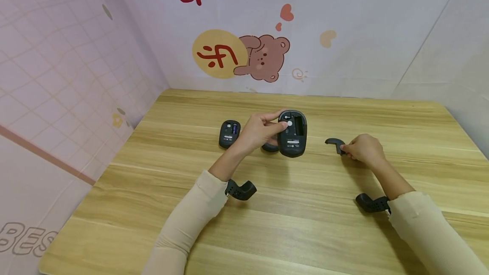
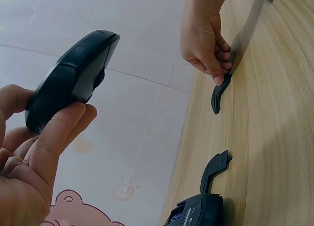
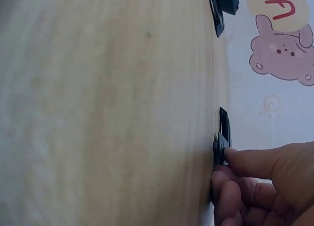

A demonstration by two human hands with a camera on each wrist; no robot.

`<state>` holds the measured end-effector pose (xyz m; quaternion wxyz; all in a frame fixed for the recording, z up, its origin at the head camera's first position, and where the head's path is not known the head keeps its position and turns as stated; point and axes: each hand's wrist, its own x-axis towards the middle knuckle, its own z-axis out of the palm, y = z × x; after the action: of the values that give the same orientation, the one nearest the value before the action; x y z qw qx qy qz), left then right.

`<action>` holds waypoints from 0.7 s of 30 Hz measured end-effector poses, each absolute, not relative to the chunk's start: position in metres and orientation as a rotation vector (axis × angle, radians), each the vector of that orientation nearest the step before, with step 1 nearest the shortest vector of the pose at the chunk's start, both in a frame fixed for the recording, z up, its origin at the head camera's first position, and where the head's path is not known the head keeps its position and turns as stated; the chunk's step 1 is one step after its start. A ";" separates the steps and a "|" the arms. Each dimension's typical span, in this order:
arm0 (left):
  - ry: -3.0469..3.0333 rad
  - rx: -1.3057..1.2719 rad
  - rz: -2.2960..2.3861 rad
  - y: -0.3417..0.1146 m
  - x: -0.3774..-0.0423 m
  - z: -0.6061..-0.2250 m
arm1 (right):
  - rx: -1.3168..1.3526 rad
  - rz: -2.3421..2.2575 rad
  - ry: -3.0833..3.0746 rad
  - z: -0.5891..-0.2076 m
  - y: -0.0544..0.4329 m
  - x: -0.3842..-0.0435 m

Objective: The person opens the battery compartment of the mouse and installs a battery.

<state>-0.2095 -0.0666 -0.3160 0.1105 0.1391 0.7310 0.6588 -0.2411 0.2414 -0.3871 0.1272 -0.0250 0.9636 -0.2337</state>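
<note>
A black computer mouse (image 1: 292, 145) is held up by my left hand (image 1: 257, 133), thumb on its underside. That underside faces the head camera and shows a dark, uncovered battery slot. Over to the right, my right hand (image 1: 366, 150) pinches a curved black battery cover (image 1: 335, 141) by one end. In the right wrist view the cover (image 3: 224, 133) is at the tabletop; whether it touches the wood I cannot tell. Behind my left hand lies another black cover (image 1: 270, 147), partly hidden there but plainer in the left wrist view (image 2: 216, 168).
A second black mouse (image 1: 229, 134) lies upside down left of my left hand, with a blue battery in its uncovered slot. The wooden table (image 1: 290, 228) meets a printed backdrop (image 1: 359, 67) at its far edge. A black wrist camera mount (image 1: 241, 191) projects from the left sleeve.
</note>
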 end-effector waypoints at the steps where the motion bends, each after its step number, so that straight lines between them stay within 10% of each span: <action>1: 2.149 0.409 1.935 -0.066 -0.209 -0.316 | -0.073 -0.680 2.805 -0.387 0.241 -0.241; 21: 2.194 0.412 1.909 -0.064 -0.207 -0.314 | -0.071 -0.711 2.801 -0.387 0.243 -0.240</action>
<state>-0.2070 -0.0636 -0.3142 0.1019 0.1394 0.7431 0.6465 -0.2397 0.2425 -0.3869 0.1253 -0.0245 0.9613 -0.2442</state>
